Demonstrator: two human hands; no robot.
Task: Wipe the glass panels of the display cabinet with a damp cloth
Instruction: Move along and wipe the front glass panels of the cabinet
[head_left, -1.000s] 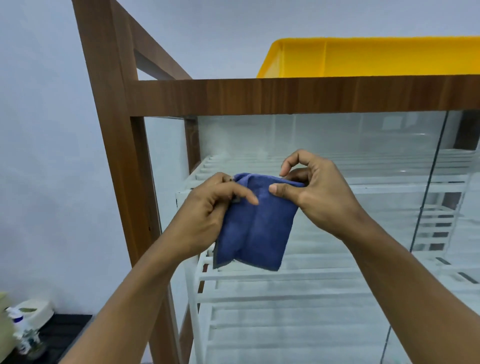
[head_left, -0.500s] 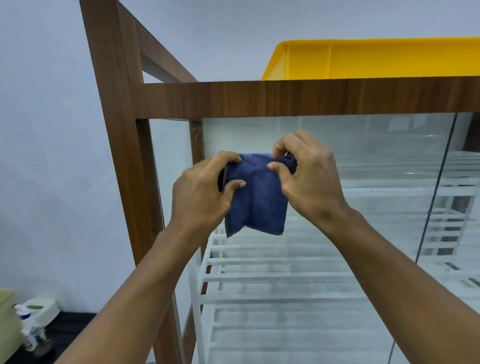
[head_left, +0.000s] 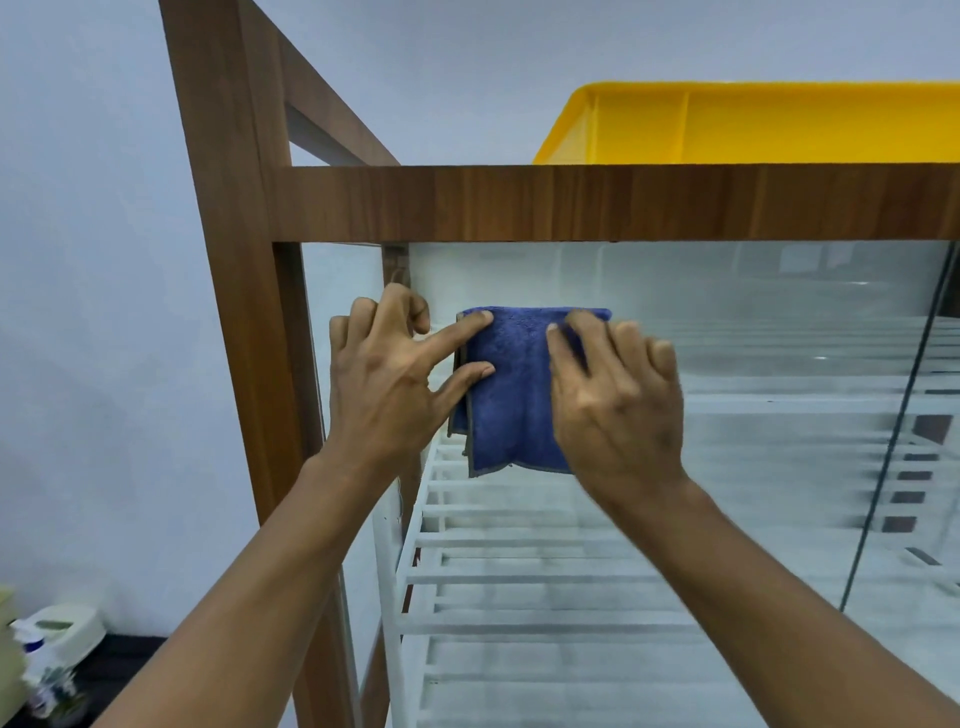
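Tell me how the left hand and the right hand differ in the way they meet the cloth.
The left hand touches only the left edge of the blue cloth with an outstretched forefinger and thumb, while the right hand lies flat across its right side. The left hand's other fingers curl away from the cloth, whereas the right hand's fingers rest on it. Both hands are bare and hold the cloth against the glass.

the cloth (head_left: 511, 395) at centre frame is deep blue with thin grey edging. the cabinet frame (head_left: 571, 202) is brown with streaky wood grain. upper right sits a plain bright yellow tray (head_left: 779, 124). lower down, the shelves (head_left: 519, 571) are white slats. the wall (head_left: 78, 260) on the left is pale blue-grey.
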